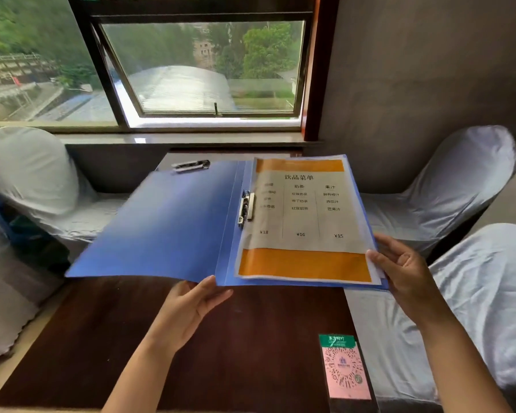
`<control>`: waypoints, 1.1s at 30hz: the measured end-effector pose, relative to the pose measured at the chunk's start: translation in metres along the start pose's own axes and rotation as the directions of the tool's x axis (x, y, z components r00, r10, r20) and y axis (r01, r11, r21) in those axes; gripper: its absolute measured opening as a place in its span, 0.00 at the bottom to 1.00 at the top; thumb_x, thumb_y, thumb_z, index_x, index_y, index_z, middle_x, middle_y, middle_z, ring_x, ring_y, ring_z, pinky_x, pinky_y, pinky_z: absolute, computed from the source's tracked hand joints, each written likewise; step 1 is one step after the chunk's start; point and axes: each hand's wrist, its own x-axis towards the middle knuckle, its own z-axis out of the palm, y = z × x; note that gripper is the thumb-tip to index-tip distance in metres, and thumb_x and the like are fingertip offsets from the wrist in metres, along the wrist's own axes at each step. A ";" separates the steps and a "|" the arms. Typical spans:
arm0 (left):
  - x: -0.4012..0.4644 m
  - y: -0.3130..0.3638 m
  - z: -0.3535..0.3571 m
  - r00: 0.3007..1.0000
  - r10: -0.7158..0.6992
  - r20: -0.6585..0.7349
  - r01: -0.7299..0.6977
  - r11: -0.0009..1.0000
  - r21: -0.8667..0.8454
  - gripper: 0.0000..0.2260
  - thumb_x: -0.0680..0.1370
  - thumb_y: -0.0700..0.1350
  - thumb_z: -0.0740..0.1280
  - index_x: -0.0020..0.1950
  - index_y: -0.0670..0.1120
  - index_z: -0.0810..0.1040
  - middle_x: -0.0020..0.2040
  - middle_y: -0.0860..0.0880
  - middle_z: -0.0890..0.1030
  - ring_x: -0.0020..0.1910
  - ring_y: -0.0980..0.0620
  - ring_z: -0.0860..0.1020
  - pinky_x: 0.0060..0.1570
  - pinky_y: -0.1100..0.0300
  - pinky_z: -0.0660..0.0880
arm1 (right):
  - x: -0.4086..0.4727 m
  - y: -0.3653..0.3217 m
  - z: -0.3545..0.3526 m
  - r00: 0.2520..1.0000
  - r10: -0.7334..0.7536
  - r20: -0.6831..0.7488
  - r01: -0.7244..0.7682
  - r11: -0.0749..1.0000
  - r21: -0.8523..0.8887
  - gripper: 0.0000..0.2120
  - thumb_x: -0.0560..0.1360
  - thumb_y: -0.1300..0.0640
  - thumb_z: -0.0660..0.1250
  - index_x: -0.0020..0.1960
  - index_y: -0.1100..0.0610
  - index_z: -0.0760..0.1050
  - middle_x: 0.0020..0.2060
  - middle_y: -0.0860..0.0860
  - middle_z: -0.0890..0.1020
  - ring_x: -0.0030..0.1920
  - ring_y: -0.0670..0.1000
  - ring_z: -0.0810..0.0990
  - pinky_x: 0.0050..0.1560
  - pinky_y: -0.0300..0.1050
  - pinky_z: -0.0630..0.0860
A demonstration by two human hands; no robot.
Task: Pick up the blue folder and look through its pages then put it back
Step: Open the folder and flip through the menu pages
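I am seeing the folder [167,222] lying open and raised above the table [236,338], its blue cover spread to the left and the top page [303,222] facing me on the right. That page is carrying orange bands at top and bottom, printed columns and three prices. A metal clip [246,208] is pinning the pages beside the spine, and a second clip [191,166] is showing at the cover's far edge. My left hand [188,308] is reaching under the near edge close to the spine, fingers slipped beneath, thumb lying loose along the edge. My right hand [405,269] is gripping the folder's near right corner, thumb resting on the page corner and fingers curled behind. So the folder is sitting ahead of both hands, between them. A pink QR card [344,371] is lying on the table near my right forearm. White-covered chairs [459,180] are standing on either side, and a window [203,67] is facing me.
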 end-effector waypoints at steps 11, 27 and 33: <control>-0.010 -0.013 0.006 0.982 0.162 -0.098 -0.166 0.986 -0.031 0.11 0.73 0.33 0.65 0.40 0.47 0.84 0.36 0.49 0.84 0.38 0.50 0.83 0.38 0.59 0.81 | -0.014 0.001 0.012 0.995 -0.081 0.061 0.093 0.968 -0.232 0.27 0.73 0.65 0.65 0.66 0.42 0.66 0.52 0.54 0.82 0.53 0.52 0.82 0.48 0.51 0.82; -0.018 -0.027 0.002 0.987 0.089 -0.133 -0.114 0.976 -0.187 0.15 0.72 0.30 0.62 0.40 0.45 0.85 0.39 0.50 0.86 0.42 0.50 0.84 0.39 0.58 0.81 | -0.019 -0.008 0.030 0.991 -0.004 -0.134 -0.027 0.973 -0.228 0.07 0.71 0.57 0.68 0.49 0.55 0.78 0.53 0.58 0.81 0.52 0.59 0.80 0.49 0.53 0.80; -0.018 -0.029 0.005 0.985 0.097 -0.145 -0.126 0.971 -0.202 0.18 0.75 0.28 0.59 0.41 0.45 0.84 0.41 0.47 0.86 0.44 0.47 0.84 0.39 0.57 0.82 | -0.042 -0.058 0.072 0.976 -0.179 -0.126 0.131 0.939 -0.318 0.03 0.70 0.52 0.68 0.42 0.45 0.76 0.53 0.51 0.81 0.52 0.54 0.80 0.47 0.53 0.81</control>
